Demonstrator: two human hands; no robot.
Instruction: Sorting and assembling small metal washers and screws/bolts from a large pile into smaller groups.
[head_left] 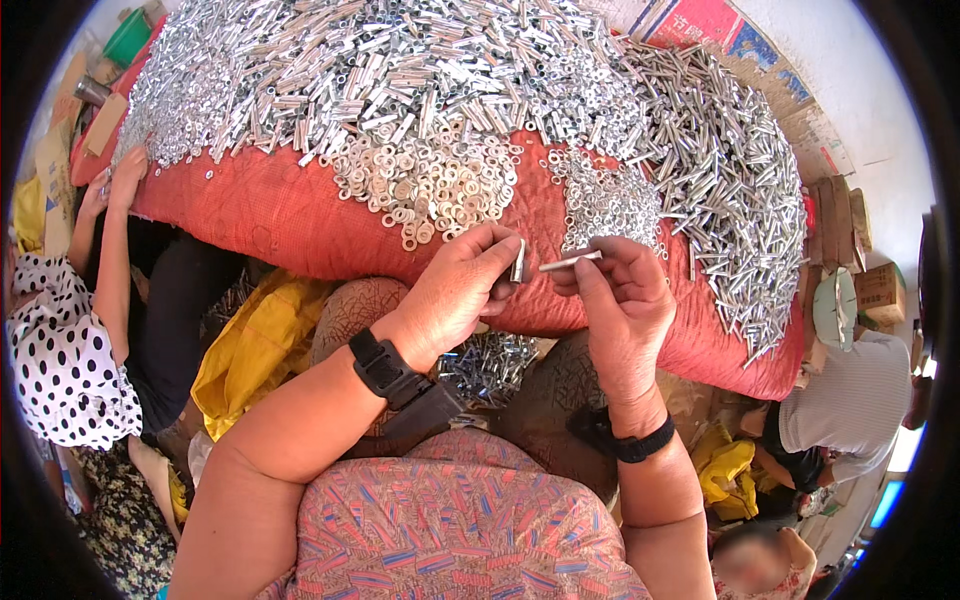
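My left hand [440, 300] pinches a short metal sleeve [518, 262] upright between thumb and fingers. Opposite it, my right hand [630, 310] grips a slim metal bolt [570, 262], which points left toward the sleeve; the two pieces are apart. Both hands hover just past the near edge of a red woven sack [290, 215]. On the sack, flat washers [430, 180] lie behind my left hand and small rings [605, 200] behind my right. A wide heap of metal sleeves [400, 70] covers the far part, with bolts [720, 170] heaped at the right.
Shiny finished-looking metal pieces [488, 368] lie below my hands, between my knees. A person in a dotted top [70, 350] reaches onto the sack at left; another in grey [850, 400] sits at right. A yellow sack [260, 340] lies at left, cardboard boxes [880, 292] at right.
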